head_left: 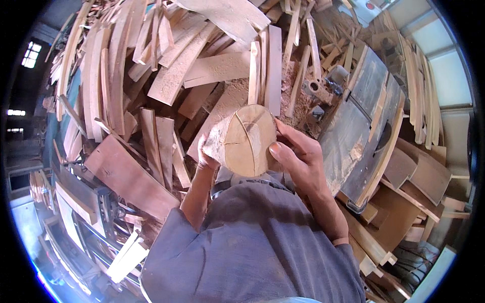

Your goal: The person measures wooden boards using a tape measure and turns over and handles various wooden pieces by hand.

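log (pixel 260 139) in hands (pixel 303 154) amid plank piles (pixel 174 76), sawdust (pixel 286 96); grey tbl (pixel 336 141) to r.

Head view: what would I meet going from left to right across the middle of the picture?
Reddish board → left hand → log → right hand → grey tabletop → brown panels.

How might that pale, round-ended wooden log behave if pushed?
The pale, round-ended wooden log would probably feel stiff and fairly heavy, since it looks thick and solid. Its curved side could make it roll. The dark cracks across its end suggest it might split.
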The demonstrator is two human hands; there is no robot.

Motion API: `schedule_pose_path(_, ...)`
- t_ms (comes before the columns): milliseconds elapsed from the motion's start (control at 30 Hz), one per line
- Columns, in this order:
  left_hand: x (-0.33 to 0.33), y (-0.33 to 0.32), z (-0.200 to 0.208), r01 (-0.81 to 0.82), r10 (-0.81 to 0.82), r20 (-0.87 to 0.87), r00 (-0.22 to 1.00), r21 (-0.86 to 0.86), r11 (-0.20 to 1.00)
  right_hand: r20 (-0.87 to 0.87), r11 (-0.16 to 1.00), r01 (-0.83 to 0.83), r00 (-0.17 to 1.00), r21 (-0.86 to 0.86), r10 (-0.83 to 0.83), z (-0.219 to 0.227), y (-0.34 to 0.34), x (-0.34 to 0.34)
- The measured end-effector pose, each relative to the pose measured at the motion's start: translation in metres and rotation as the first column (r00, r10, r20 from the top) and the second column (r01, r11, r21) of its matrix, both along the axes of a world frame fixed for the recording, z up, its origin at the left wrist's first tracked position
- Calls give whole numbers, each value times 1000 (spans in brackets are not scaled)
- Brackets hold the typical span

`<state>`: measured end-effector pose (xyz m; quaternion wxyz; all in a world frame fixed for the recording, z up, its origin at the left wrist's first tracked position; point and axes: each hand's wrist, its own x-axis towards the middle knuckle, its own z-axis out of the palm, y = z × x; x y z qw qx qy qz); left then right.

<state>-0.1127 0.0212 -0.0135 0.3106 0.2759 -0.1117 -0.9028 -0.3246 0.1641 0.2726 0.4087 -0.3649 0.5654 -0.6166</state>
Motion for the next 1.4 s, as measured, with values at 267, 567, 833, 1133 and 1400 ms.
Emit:
schedule_pose_path(267, -42, 12, 40, 26, -27, -11, 1000, -132, 991, -348, 971, -38, 936, -238, -49, 71, 3, 2)
schedule_pose_path(567, -63, -29, 82, -17, 2, -77, 997, -194, 981, -143, 419, -492, 760, -763, 634, 116, -5, 15)
schedule_pose_path(833, -77, -56, 106, -47, 21, -126, 992, -213, 976, -405, 502, -659, 746, -560, 529, 102, 7, 13)
schedule_pose_path(1133, -74, -90, 125, -120, 70, -198, 978, -256, 959, -374, 658, -586, 810, -474, 452, 95, 22, 15)
schedule_pose_path(1400, -95, -98, 120, -115, 59, -218, 974, -254, 960, -387, 691, -430, 893, -581, 231, 86, 7, 24)
